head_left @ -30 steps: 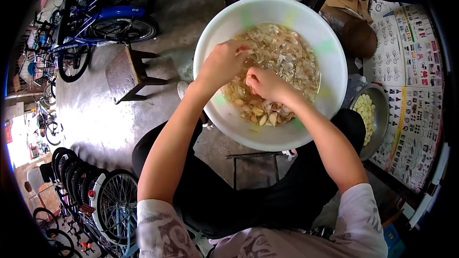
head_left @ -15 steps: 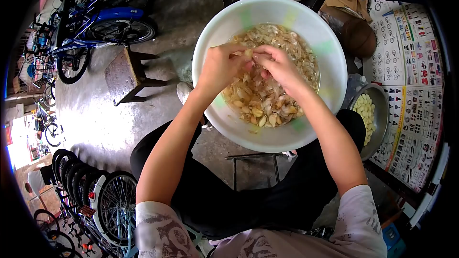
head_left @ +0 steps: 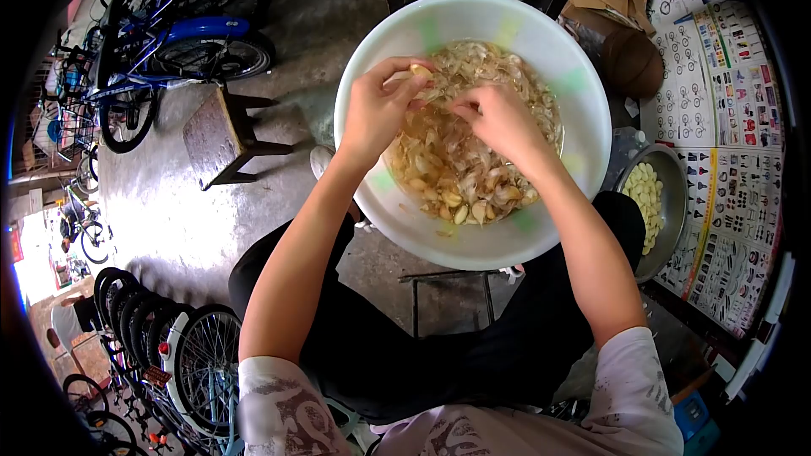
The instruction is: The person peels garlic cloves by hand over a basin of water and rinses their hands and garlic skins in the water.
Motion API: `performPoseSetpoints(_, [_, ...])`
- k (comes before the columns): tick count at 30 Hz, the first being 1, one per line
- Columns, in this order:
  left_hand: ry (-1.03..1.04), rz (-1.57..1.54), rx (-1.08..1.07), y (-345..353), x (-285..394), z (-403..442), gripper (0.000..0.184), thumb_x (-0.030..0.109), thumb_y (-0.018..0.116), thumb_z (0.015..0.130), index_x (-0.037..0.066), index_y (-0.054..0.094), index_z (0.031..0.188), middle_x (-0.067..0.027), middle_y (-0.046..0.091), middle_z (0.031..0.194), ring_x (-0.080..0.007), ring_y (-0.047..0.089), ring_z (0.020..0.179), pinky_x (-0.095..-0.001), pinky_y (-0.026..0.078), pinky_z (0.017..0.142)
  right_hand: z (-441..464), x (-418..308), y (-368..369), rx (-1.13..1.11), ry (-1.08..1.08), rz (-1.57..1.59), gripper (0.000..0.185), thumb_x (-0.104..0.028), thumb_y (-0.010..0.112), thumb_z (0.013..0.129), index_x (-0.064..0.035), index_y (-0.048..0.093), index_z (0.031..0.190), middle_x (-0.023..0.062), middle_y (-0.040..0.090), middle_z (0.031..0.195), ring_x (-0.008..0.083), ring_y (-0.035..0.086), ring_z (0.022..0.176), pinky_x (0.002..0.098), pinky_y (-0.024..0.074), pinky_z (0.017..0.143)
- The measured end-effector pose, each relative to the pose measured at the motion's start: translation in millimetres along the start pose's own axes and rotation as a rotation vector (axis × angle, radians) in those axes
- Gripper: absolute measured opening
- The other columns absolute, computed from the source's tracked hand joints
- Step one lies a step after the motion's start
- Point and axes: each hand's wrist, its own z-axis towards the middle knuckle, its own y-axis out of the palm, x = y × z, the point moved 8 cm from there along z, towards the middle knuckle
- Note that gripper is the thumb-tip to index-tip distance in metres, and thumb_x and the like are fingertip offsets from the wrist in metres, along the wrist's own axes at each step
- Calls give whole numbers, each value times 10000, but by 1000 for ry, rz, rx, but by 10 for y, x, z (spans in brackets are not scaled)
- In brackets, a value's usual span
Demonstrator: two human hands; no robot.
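Observation:
A wide white basin (head_left: 583,127) holds water with floating garlic skins (head_left: 460,160) and several unpeeled cloves (head_left: 463,211) near its lower side. Over the basin's left part, my left hand (head_left: 380,105) grips a garlic clove (head_left: 420,73) between thumb and fingers. My right hand (head_left: 500,122) is just right of it, above the skins, its thumb and fingertips pinched together; whatever they hold is too small to make out. The two hands are apart. Peeled cloves (head_left: 644,203) lie in a metal bowl (head_left: 673,194) right of the basin.
A wooden stool (head_left: 221,135) stands on the floor at the left. Bicycles (head_left: 207,42) are at the upper left, with more (head_left: 207,355) at the lower left. A printed sheet (head_left: 726,160) covers the surface at the right. A brown ball (head_left: 632,63) rests behind the bowl.
Both hands came up from the skins and met around a clove. Since then they have separated, my left hand moving left and up with the clove.

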Motion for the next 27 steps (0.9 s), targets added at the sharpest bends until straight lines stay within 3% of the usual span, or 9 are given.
performPoseSetpoints(2, [32, 66, -36, -3, -27, 29, 195, 65, 638, 920, -18, 655, 1096, -80, 692, 1057, -140, 673, 928, -263, 558, 716, -27, 21, -10, -7, 5, -397, 140, -160, 677, 866, -53, 722, 943, 154, 695, 911, 286, 688, 791, 389, 526, 703])
performPoseSetpoints(6, [11, 214, -53, 54, -64, -9, 215, 76, 662, 906, -13, 677, 1101, -72, 722, 920, -119, 673, 820, -253, 553, 671, 17, -350, -246, 185, -163, -289, 164, -132, 689, 853, -66, 724, 999, 138, 694, 890, 276, 678, 747, 374, 535, 698])
performPoseSetpoints(8, [-20, 213, -63, 54, -73, -20, 201, 84, 671, 905, -26, 681, 1074, -70, 723, 916, -109, 664, 805, -244, 525, 677, -10, -531, -368, 273, -273, -44, 175, -78, 700, 838, -70, 725, 1011, 117, 685, 872, 258, 669, 717, 349, 534, 672])
performPoseSetpoints(11, [-57, 197, -94, 90, -50, -34, 193, 88, 689, 898, -38, 688, 1044, -70, 724, 912, -98, 658, 800, -233, 501, 687, -6, -659, -341, 170, -291, -69, 141, -36, 706, 826, -50, 718, 966, 95, 677, 863, 234, 664, 710, 328, 530, 653])
performPoseSetpoints(19, [-47, 167, -154, 91, -50, -35, 181, 60, 713, 873, -34, 703, 1028, -79, 717, 929, -116, 681, 824, -237, 571, 707, -53, -690, -354, 217, -473, -103, 94, -59, 719, 799, -61, 724, 893, 47, 673, 862, 239, 664, 711, 334, 529, 627])
performPoseSetpoints(24, [-124, 126, -231, 134, -94, -83, 201, 61, 715, 877, -56, 685, 1038, -103, 714, 942, -148, 692, 860, -264, 574, 820, -97, -751, -314, 167, -551, -260, 40, -71, 715, 797, -59, 707, 834, 21, 653, 855, 240, 663, 713, 344, 530, 626])
performPoseSetpoints(27, [-105, 97, -232, 144, -48, -82, 210, 33, 714, 871, -93, 668, 1033, -121, 704, 951, -158, 696, 879, -244, 586, 768, -92, -753, -286, 112, -495, -221, 43, -58, 693, 815, -39, 663, 840, 39, 631, 867, 264, 651, 730, 368, 517, 638])
